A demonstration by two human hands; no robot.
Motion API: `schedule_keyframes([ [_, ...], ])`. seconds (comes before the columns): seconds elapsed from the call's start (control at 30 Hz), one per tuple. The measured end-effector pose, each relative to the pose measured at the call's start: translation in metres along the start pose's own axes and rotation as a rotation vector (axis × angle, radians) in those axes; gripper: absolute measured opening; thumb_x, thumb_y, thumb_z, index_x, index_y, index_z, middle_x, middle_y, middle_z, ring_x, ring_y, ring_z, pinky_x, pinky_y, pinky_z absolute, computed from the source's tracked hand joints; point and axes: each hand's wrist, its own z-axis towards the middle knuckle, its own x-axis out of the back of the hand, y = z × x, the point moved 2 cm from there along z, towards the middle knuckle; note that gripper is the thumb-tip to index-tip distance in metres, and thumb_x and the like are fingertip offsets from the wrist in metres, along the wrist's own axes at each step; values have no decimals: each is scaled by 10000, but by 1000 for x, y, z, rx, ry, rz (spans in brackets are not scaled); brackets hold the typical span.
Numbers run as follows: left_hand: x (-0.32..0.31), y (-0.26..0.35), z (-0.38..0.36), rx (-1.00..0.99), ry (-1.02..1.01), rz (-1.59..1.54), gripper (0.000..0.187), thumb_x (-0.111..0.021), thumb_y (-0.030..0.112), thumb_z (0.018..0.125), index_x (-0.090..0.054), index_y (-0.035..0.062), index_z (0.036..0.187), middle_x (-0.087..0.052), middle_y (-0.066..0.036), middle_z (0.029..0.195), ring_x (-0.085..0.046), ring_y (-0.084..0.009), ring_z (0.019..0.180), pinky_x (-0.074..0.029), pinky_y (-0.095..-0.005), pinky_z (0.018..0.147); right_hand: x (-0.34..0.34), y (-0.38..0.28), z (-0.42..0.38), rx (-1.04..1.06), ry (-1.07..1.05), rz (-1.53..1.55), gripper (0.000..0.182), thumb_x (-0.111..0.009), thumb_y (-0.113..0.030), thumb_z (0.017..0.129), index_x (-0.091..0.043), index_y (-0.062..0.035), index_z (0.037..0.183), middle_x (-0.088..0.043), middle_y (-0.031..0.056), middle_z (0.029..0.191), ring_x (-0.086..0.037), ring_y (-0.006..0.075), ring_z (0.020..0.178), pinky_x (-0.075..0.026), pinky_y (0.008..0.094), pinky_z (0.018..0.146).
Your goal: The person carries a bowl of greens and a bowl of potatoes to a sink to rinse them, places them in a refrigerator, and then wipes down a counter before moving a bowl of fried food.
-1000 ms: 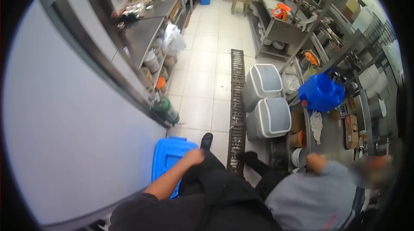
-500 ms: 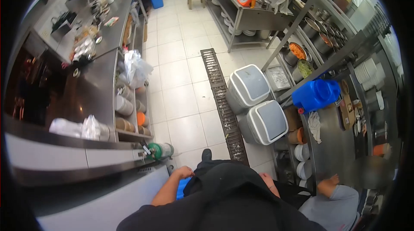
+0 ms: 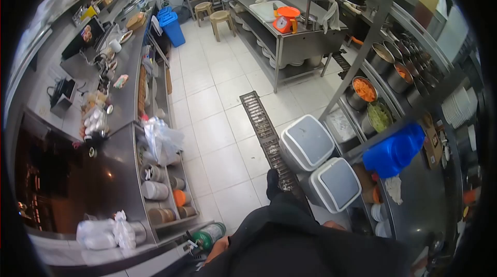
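Note:
Low in the view, my left hand point(image 3: 221, 246) hangs beside my dark clothing, nearest to a green gas cylinder point(image 3: 209, 235). Most of it is covered by my body and its fingers do not show. On the other side, only a small part of my right hand point(image 3: 334, 225) appears past my clothing, close to a bin with a grey lid point(image 3: 337, 184). Its fingers are hidden too. Nothing held can be made out in either hand. One dark shoe point(image 3: 273, 181) is stepping forward beside the floor drain grate point(image 3: 259, 122).
A second lidded bin point(image 3: 309, 141) stands by the drain. At right, a rack holds a pot of orange shreds point(image 3: 364, 90) and a blue jug point(image 3: 393, 153). The left steel counter point(image 3: 121, 147) bears wrapped stacks. Ahead are a steel table point(image 3: 305, 44), stools point(image 3: 222, 18) and blue bins point(image 3: 172, 28).
I have walked forward and the view has tilted up. The bins and drain appear lower and nearer. Both hands show less than before. The other person's arm at lower right has left view.

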Motion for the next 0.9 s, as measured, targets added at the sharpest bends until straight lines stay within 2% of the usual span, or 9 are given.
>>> schedule_keyframes([
  [0.17,41,148,-7,62,124,12,237,-639,233,930,-657,109,1131,-655,-45,890,-607,-168,719,-493,-319,578,70,-69,102,48,-148,72,263,-658,-315,921,-673,-66,1004,-653,66,843,-613,213,659,-526,413,590],
  [0.23,57,224,-20,95,216,9,240,-636,229,935,-649,102,1139,-664,-53,916,-627,-176,745,-512,-323,592,115,-171,120,9,-253,174,264,-648,-322,938,-671,-79,1041,-653,67,873,-613,211,689,-538,420,626],
  [0.3,84,277,-9,51,370,2,243,-633,224,941,-640,96,1148,-672,-62,942,-648,-185,771,-531,-326,606,160,-275,126,71,-162,301,315,-610,-349,970,-654,-86,1139,-652,63,908,-617,203,729,-560,416,665],
  [0.33,112,268,34,-111,499,96,278,-622,246,953,-618,77,1175,-666,-73,978,-639,-192,790,-540,-344,600,178,-328,131,141,-132,276,335,-607,-364,971,-652,-85,1152,-652,56,899,-616,201,717,-561,414,667],
  [0.43,146,302,68,-308,809,-261,256,-632,249,950,-654,83,1143,-666,-62,934,-618,-161,772,-529,-318,600,221,-461,139,384,-113,228,355,-620,-378,956,-673,-80,1139,-660,37,862,-620,195,685,-557,401,649],
  [0.57,186,374,83,-138,817,118,270,-600,307,948,-688,81,1066,-677,-85,917,-632,-190,770,-531,-365,616,264,-619,161,588,-129,31,306,-643,-354,941,-690,-79,1067,-681,44,829,-639,175,694,-538,347,621],
  [0.63,214,419,107,-115,810,201,266,-597,309,945,-686,81,1049,-672,-86,904,-627,-193,761,-526,-372,612,285,-673,173,661,18,-81,347,-635,-369,929,-710,-64,1077,-696,66,806,-652,181,703,-541,348,631],
  [0.8,316,535,163,-105,778,305,259,-589,313,938,-679,80,1005,-660,-86,873,-616,-202,740,-515,-391,604,315,-746,266,724,190,-276,359,-619,-369,912,-727,-63,1065,-714,84,812,-680,195,735,-553,375,671],
  [0.9,382,593,194,-86,736,340,257,-584,316,934,-676,80,979,-652,-87,854,-609,-208,727,-507,-402,599,336,-776,276,587,151,-202,428,-588,-429,902,-730,-55,1055,-741,136,908,-710,289,823,-558,419,767],
])
